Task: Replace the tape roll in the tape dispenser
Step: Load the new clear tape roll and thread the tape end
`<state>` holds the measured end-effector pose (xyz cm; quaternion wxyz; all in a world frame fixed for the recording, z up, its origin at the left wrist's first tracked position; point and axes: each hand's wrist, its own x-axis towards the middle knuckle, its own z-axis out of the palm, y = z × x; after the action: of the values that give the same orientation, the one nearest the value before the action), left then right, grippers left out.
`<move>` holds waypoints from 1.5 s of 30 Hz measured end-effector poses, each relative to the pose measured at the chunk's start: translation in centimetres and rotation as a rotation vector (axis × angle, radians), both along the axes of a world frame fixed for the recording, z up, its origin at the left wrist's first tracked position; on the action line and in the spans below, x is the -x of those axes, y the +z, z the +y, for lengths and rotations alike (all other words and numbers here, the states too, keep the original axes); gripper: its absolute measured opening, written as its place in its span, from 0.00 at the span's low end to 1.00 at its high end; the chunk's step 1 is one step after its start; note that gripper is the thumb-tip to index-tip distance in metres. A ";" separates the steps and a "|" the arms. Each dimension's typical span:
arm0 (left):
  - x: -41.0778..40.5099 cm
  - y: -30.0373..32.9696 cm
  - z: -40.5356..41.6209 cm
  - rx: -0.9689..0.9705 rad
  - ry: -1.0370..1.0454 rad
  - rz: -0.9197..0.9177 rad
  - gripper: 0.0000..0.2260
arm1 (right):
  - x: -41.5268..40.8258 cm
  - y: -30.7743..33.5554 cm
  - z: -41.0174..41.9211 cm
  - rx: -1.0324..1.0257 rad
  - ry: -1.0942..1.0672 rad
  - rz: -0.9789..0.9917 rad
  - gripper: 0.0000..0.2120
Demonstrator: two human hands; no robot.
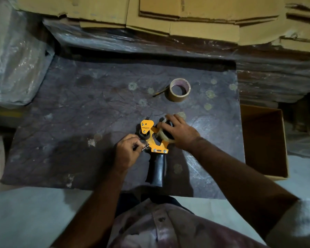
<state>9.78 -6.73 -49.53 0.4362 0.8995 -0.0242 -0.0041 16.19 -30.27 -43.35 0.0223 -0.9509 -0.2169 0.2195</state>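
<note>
An orange tape dispenser point(151, 138) with a black handle point(157, 169) lies flat on the dark table point(79, 122), handle toward me. My right hand point(179, 131) grips the pale tape roll point(162, 136) seated on the dispenser's hub. My left hand point(126, 151) pinches the metal parts at the dispenser's front left end, near the black roller. A second, brown tape roll point(179, 89) lies flat farther back on the table, apart from both hands.
A pencil-like stick point(159, 93) lies just left of the brown roll. An open cardboard box point(263, 140) stands to the right of the table. Flattened cardboard sheets point(186, 18) are stacked behind. Plastic-wrapped bundles point(16, 68) lie at the left.
</note>
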 end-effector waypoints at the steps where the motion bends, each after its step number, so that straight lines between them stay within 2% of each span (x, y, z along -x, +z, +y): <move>1: -0.2 -0.1 0.1 0.000 -0.005 -0.005 0.08 | -0.1 0.0 0.0 0.005 -0.005 0.004 0.41; 5: -0.1 0.3 -0.1 -0.031 -0.036 -0.010 0.08 | 0.3 -0.4 0.1 0.020 0.003 -0.019 0.42; 10: -0.3 0.5 -0.2 -0.073 -0.027 0.083 0.07 | 1.5 -0.4 0.5 0.127 0.067 -0.070 0.50; 13: -0.4 0.9 0.0 -0.104 -0.058 0.091 0.08 | 2.8 0.4 0.9 0.122 0.067 -0.105 0.50; 16: -0.3 0.9 0.0 -0.117 -0.050 0.112 0.08 | 4.8 0.7 1.0 0.034 -0.020 -0.163 0.49; 19: -0.5 0.7 0.0 -0.125 -0.040 0.155 0.08 | 8.0 0.8 1.1 -0.109 -0.187 -0.118 0.48; 22: -0.6 0.7 0.1 -0.137 -0.057 0.183 0.08 | 11.8 0.7 1.6 -0.509 -0.611 -0.124 0.46; 24: -0.7 0.8 0.1 -0.144 -0.060 0.186 0.09 | 13.6 0.0 2.6 -0.788 -1.008 -0.016 0.35; 25: -0.7 0.8 0.1 -0.145 -0.050 0.198 0.10 | 14.0 -0.1 3.4 -0.871 -1.177 0.112 0.28; 27: -0.8 0.9 0.2 -0.133 -0.030 0.224 0.14 | 14.4 -0.7 5.1 -0.913 -1.352 0.429 0.20; 29: -0.7 1.1 0.2 -0.111 -0.024 0.238 0.14 | 13.8 -1.8 6.2 -0.855 -1.345 0.550 0.19; 31: -0.6 1.1 0.4 -0.083 -0.025 0.248 0.10 | 12.7 -2.4 7.0 -0.842 -1.361 0.559 0.17; 35: -0.4 1.3 1.0 -0.068 -0.059 0.275 0.06 | 11.0 -2.1 8.0 -1.012 -1.508 0.626 0.07; 41: -1.1 2.0 2.6 -0.006 -0.147 0.314 0.12 | 12.0 -0.6 7.2 -1.018 -1.601 0.586 0.07; 45: -1.0 3.1 3.1 0.019 -0.200 0.349 0.10 | 12.6 0.4 6.8 -1.182 -1.605 0.770 0.07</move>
<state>10.80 -3.61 -46.39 0.4398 0.8740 -0.0377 -0.2031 3.57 -23.49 -42.99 0.6848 -0.5204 0.4222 0.2863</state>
